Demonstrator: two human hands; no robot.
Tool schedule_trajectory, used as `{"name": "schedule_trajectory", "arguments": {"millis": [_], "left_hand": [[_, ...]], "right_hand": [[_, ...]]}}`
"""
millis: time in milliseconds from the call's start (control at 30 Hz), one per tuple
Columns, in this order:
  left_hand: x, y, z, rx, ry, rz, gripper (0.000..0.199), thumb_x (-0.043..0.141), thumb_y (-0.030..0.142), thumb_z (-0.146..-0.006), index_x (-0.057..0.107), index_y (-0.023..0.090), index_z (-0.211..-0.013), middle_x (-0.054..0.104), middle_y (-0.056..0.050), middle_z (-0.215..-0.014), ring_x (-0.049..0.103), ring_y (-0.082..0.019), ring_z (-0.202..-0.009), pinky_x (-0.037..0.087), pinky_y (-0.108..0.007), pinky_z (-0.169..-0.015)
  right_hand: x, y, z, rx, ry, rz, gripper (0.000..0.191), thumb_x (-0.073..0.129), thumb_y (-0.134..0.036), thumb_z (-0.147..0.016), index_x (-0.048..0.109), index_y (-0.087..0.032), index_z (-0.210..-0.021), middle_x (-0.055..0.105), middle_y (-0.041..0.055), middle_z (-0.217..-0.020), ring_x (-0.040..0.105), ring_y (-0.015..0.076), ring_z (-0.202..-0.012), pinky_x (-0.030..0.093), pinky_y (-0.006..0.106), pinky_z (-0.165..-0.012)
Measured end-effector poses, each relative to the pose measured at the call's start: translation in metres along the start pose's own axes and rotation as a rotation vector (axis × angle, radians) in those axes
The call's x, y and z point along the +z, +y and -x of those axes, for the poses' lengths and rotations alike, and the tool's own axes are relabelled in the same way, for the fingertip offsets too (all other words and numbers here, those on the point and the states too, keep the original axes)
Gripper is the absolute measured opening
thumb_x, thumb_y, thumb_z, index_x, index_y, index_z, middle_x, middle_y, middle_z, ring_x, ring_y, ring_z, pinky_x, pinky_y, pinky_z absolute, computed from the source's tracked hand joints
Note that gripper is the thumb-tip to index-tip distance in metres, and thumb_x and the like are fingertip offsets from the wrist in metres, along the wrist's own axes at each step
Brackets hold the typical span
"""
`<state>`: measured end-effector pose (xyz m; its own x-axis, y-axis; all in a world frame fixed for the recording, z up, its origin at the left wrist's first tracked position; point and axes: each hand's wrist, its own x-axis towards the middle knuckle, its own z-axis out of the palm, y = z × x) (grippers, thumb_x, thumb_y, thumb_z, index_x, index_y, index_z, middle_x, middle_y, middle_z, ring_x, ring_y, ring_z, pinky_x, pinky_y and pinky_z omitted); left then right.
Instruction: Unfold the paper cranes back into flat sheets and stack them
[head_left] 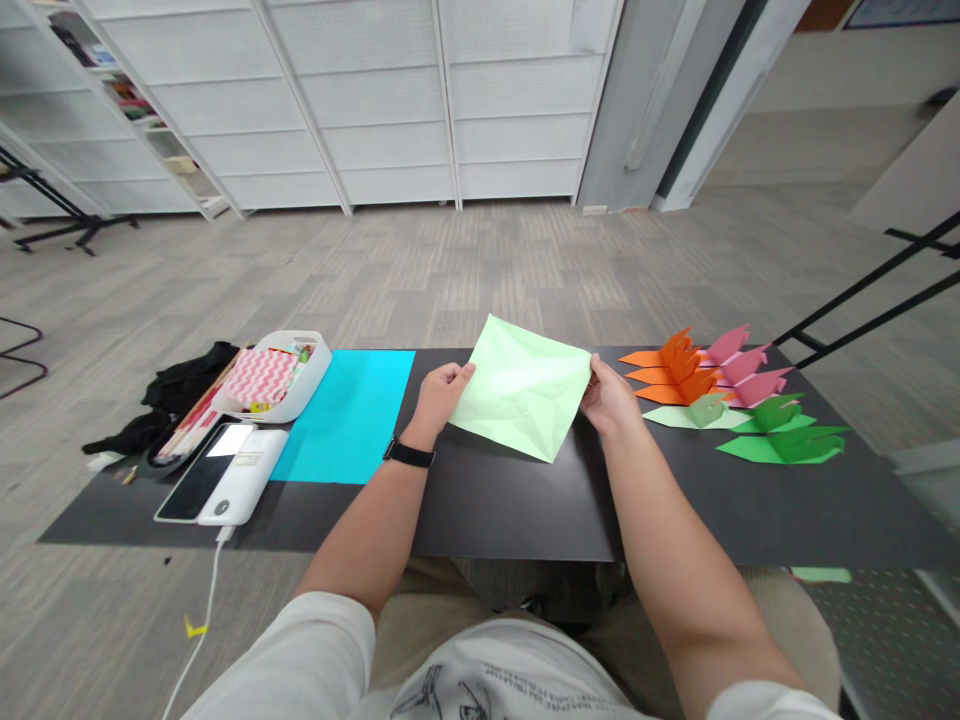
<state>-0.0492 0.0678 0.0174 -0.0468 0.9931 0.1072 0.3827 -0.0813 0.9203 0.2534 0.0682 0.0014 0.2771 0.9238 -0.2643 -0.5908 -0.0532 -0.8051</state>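
Note:
A square sheet of light green paper (525, 388), marked with faint creases, is held up over the dark table. My left hand (442, 398) pinches its left edge between thumb and fingers. On the opposite side, my right hand (609, 396) grips the right corner, the fingers partly hidden behind the sheet. To the right of my right hand stand folded paper figures in rows: orange ones (675, 368), pink ones (739, 365), a pale green one (701, 410) and darker green ones (784, 440).
A blue sheet (352, 415) lies on the table (517, 520), left of my left hand. Farther left are a white basket (315, 365) with small items, a phone (196, 480) with a white power bank (244, 475) and cable, and black cloth (187, 385).

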Motion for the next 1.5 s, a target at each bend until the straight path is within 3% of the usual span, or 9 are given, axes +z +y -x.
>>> {"name": "schedule_trajectory", "arguments": {"millis": [333,467,600,767,900,967,1133,1333,1500], "left_hand": [[-0.007,-0.001,0.001,0.059,-0.156,-0.538,0.054,0.062,0.061,-0.097,0.052,0.022,-0.061,0.056,0.0,-0.061,0.048,-0.016,-0.06,0.026,-0.032,-0.062],[-0.011,0.001,0.003,0.067,-0.007,-0.565,0.04,0.061,0.057,-0.1,0.065,0.023,-0.078,0.063,-0.001,-0.067,0.057,-0.019,-0.065,0.033,-0.032,-0.064],[0.002,0.008,0.014,0.367,-0.014,-0.501,0.023,0.057,0.04,-0.105,0.072,0.022,-0.107,0.075,-0.006,-0.098,0.069,-0.022,-0.094,0.052,-0.036,-0.087],[0.036,0.005,0.026,0.712,-0.305,-0.564,0.041,0.056,0.041,-0.107,0.063,0.02,-0.141,0.062,-0.014,-0.151,0.055,-0.029,-0.144,0.041,-0.049,-0.127],[0.055,-0.008,0.027,0.635,-0.395,-0.722,0.058,0.054,0.047,-0.107,0.05,0.017,-0.157,0.045,-0.017,-0.169,0.038,-0.036,-0.16,0.028,-0.061,-0.134],[0.059,-0.014,0.026,0.581,-0.405,-0.783,0.064,0.052,0.049,-0.107,0.045,0.015,-0.161,0.041,-0.019,-0.172,0.035,-0.038,-0.162,0.027,-0.063,-0.134],[0.061,-0.021,0.028,0.571,-0.346,-0.848,0.064,0.047,0.051,-0.108,0.048,0.014,-0.161,0.039,-0.017,-0.173,0.034,-0.038,-0.163,0.025,-0.059,-0.136],[0.063,-0.022,0.029,0.509,-0.208,-0.874,0.067,0.05,0.056,-0.106,0.053,0.015,-0.158,0.042,-0.019,-0.172,0.035,-0.039,-0.162,0.03,-0.057,-0.134],[0.058,-0.031,0.025,0.427,-0.157,-0.861,0.063,0.042,0.053,-0.108,0.048,0.022,-0.162,0.041,-0.017,-0.172,0.039,-0.038,-0.16,0.023,-0.071,-0.131]], "right_hand": [[-0.004,0.005,-0.005,-0.11,0.174,0.284,0.042,0.085,-0.058,-0.076,0.069,-0.021,-0.088,0.072,-0.0027,-0.071,0.063,0.0154,-0.062,0.052,0.027,-0.058],[-0.01,0.007,-0.009,-0.182,0.158,0.58,0.047,0.073,-0.066,-0.081,0.071,-0.02,-0.089,0.066,-0.0019,-0.065,0.062,0.0192,-0.065,0.052,0.031,-0.063],[-0.01,0.007,-0.003,-0.406,0.115,1.082,0.046,0.061,-0.057,-0.091,0.076,-0.018,-0.109,0.076,0.0073,-0.09,0.067,0.0246,-0.083,0.055,0.04,-0.084],[0.002,0.008,0.017,-0.811,0.027,1.346,0.048,0.053,-0.037,-0.099,0.063,-0.017,-0.142,0.069,0.0171,-0.129,0.068,0.0282,-0.107,0.054,0.045,-0.102],[0.014,0.026,0.031,-0.831,-0.403,1.606,0.043,0.05,-0.036,-0.105,0.066,-0.02,-0.141,0.069,0.0162,-0.135,0.062,0.031,-0.129,0.046,0.05,-0.117],[0.017,0.037,0.035,-0.752,-0.507,1.744,0.046,0.05,-0.037,-0.106,0.062,-0.023,-0.148,0.065,0.0162,-0.146,0.058,0.0332,-0.137,0.036,0.061,-0.124],[0.016,0.052,0.039,-0.668,-0.46,1.935,0.051,0.04,-0.042,-0.111,0.052,-0.03,-0.159,0.051,0.0129,-0.166,0.044,0.0363,-0.153,0.012,0.082,-0.125],[0.012,0.046,0.042,-0.627,-0.364,2.058,0.06,0.031,-0.054,-0.112,0.042,-0.032,-0.166,0.038,0.0103,-0.176,0.033,0.0374,-0.161,0.002,0.085,-0.124],[0.003,0.038,0.04,-0.623,-0.397,2.098,0.065,0.028,-0.059,-0.111,0.037,-0.032,-0.169,0.034,0.0093,-0.177,0.031,0.0371,-0.162,-0.002,0.085,-0.123]]}}
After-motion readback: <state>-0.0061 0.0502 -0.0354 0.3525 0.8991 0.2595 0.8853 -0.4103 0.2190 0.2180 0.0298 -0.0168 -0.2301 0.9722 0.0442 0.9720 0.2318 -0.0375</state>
